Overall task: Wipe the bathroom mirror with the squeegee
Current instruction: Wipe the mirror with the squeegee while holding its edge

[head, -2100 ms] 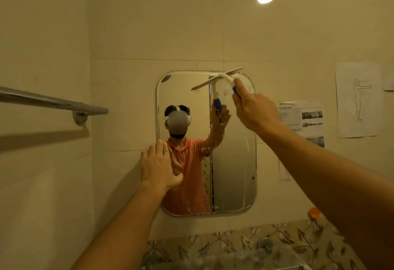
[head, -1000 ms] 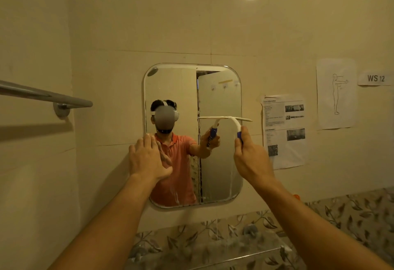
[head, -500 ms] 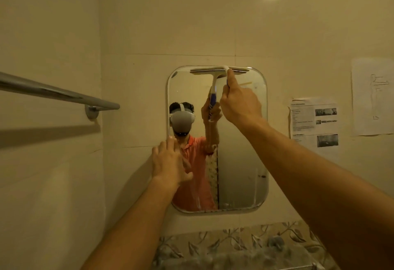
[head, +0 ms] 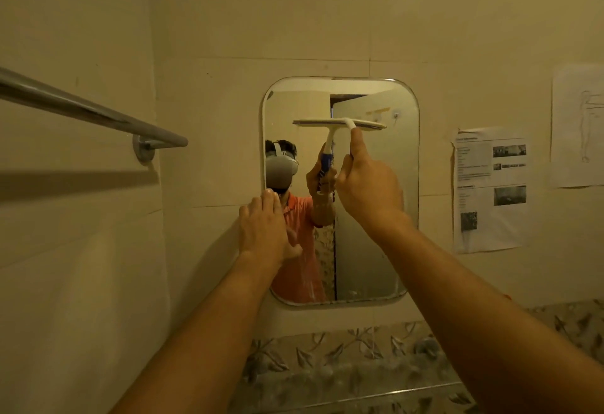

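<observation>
The right hand (head: 367, 188) gripped the squeegee (head: 340, 124) by its handle, blade level on the upper part of the mirror (head: 376, 250) (a downward pass, seemingly). The left hand (head: 263, 227) lay flat, fingers straight, at its left edge. Next: an even pull toward the bottom edge.

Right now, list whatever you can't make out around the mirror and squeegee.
All in the head view:
Squeegee handle: buried in the right hand; only its reflection shows a blue grip.
Mirror left edge: partly covered by the left hand.
Printed sheet: text too small to read.
Drawing sheet: cut off by the right frame edge.
Towel rail: cut off by the left frame edge.
</observation>
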Available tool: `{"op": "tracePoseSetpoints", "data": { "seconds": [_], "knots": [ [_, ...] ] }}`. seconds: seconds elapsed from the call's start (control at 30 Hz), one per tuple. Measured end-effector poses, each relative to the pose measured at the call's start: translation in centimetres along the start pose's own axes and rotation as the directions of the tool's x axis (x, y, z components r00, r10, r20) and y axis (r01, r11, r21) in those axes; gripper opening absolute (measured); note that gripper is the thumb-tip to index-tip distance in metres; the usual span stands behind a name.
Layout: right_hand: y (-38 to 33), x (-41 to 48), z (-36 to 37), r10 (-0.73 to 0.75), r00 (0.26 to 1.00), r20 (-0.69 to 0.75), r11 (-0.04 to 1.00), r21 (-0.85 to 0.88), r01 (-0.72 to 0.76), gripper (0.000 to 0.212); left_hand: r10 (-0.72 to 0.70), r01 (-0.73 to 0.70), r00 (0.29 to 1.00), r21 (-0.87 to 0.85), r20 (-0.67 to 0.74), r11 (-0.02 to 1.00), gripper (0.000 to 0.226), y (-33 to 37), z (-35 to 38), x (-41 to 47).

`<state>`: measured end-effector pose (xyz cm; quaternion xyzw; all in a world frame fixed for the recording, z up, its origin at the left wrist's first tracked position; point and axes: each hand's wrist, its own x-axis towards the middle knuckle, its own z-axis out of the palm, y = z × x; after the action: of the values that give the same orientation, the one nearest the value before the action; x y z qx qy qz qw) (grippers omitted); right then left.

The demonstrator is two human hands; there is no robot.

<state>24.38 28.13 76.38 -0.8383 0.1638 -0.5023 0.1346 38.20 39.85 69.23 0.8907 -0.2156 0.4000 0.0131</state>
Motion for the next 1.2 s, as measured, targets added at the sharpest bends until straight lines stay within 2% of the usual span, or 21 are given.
{"op": "tracePoseSetpoints", "data": {
  "seconds": [0.17,0.4,0.6,0.7,0.8,0.97,1.2],
  "knots": [
    [0.9,-2.8,1.3,0.036,0.998,0.051,0.999,-0.038,-0.034,0.066,0.021,-0.021,0.999,-0.016,-0.039,1.0,0.115,-0.3,0.2,-0.1],
    [2.2,-5.3,2.4,0.066,0.994,0.089,0.994,-0.097,-0.057,0.066,0.015,-0.015,1.0,-0.046,-0.016,0.999,0.113,-0.1,0.1,0.1],
    [0.7,-2.8,1.1,-0.017,1.0,0.017,0.997,0.081,0.015,0.061,0.018,-0.019,1.0,-0.041,-0.02,0.999,0.114,-0.2,0.3,0.2],
    [-2.0,0.1,0.1,-0.053,0.998,-0.042,0.986,0.155,0.059,0.062,0.04,-0.048,0.997,-0.109,-0.069,0.993,0.11,-0.5,0.5,0.3],
    [-4.7,2.8,0.0,-0.052,0.995,-0.091,0.99,0.125,0.063,0.061,0.048,-0.063,0.994,-0.164,-0.098,0.984,0.116,-0.9,1.0,0.1],
    [-7.5,4.8,1.3,-0.036,0.997,-0.071,0.996,0.083,0.042,0.068,0.019,-0.03,0.998,-0.188,-0.056,0.982,0.131,-0.9,1.6,0.6],
    [-8.0,2.7,3.0,-0.051,0.998,-0.045,0.998,0.025,0.052,0.077,0.032,-0.041,0.998,-0.172,-0.058,0.984,0.13,-1.1,2.4,0.9]
  ]
}}
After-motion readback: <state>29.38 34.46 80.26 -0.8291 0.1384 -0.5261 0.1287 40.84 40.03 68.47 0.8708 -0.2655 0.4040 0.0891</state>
